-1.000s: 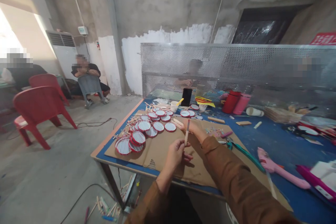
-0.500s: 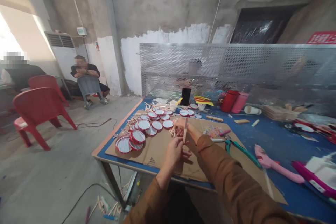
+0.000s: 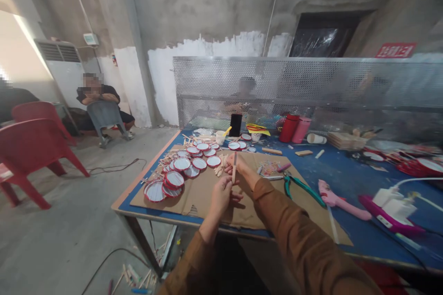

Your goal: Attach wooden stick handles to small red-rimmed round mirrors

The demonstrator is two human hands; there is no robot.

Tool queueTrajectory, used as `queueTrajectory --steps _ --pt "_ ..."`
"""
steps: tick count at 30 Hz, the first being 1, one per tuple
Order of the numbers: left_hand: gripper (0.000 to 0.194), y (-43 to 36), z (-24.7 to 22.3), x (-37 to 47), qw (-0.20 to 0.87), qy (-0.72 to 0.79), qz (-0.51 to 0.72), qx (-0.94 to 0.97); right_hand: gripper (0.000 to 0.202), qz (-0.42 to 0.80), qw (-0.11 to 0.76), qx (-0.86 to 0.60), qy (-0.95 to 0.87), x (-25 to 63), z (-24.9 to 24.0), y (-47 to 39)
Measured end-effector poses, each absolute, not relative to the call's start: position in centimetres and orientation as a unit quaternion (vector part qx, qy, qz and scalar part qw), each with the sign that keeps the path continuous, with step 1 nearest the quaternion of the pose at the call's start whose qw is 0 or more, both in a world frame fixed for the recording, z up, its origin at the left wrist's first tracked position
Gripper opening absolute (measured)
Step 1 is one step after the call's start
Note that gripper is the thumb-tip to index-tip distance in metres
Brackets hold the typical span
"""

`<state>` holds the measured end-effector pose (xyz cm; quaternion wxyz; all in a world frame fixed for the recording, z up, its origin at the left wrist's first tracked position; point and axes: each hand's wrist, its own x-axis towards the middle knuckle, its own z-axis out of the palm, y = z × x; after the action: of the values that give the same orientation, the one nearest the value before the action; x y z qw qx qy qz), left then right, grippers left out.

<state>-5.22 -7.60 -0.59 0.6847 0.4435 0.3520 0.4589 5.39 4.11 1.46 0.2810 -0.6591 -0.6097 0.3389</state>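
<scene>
The wooden stick [image 3: 234, 173] covers part of the right hand [image 3: 238, 165], whose grip is too small to tell; its lower end disappears behind the fingers of the left hand [image 3: 221, 192]. The perforated metal screen [image 3: 207, 78] blurs a seated person [image 3: 245, 94]. The red sign's [image 3: 395, 50] lettering is unreadable. The left edge cuts off the nearer red plastic chair [image 3: 32, 147].

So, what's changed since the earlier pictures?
The view has swung right, so everything sits further left in it. The pale sticks now show more fully beside the right hand. No new grasp or release is clear. The left hand still pinches the upright stick; the red-rimmed discs stayed put.
</scene>
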Motion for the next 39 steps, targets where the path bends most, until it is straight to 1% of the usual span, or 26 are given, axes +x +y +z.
queueTrajectory --steps 5,10,14,18,32,34,39 --pt "0.032 -7.9 -0.3 -5.4 0.678 0.355 0.462 0.448 0.015 0.314 0.283 -0.651 -0.631 5.7 1.5 2.8" --pt "0.031 -7.9 -0.4 -5.5 0.677 0.35 0.462 0.454 0.012 0.244 0.247 -0.65 -0.676 7.4 1.5 0.5" --pt "0.029 -7.8 -0.5 -5.5 0.689 0.345 0.458 0.443 0.015 0.19 0.211 -0.644 -0.711 8.6 1.9 -2.0" --pt "0.026 -7.8 -0.6 -5.5 0.67 0.353 0.474 0.449 0.02 0.15 0.195 -0.641 -0.727 9.3 2.2 -3.5" --pt "0.025 -7.9 -0.2 -5.3 0.647 0.379 0.477 0.459 0.015 0.116 0.201 -0.609 -0.759 9.4 -0.4 -4.0" --pt "0.025 -7.9 -0.2 -5.3 0.655 0.379 0.473 0.452 0.015 0.081 0.185 -0.602 -0.772 9.4 -0.3 -4.2" --pt "0.019 -7.7 -0.3 -5.3 0.651 0.396 0.466 0.45 0.019 -0.076 0.106 -0.632 -0.764 10.2 0.7 -4.6"
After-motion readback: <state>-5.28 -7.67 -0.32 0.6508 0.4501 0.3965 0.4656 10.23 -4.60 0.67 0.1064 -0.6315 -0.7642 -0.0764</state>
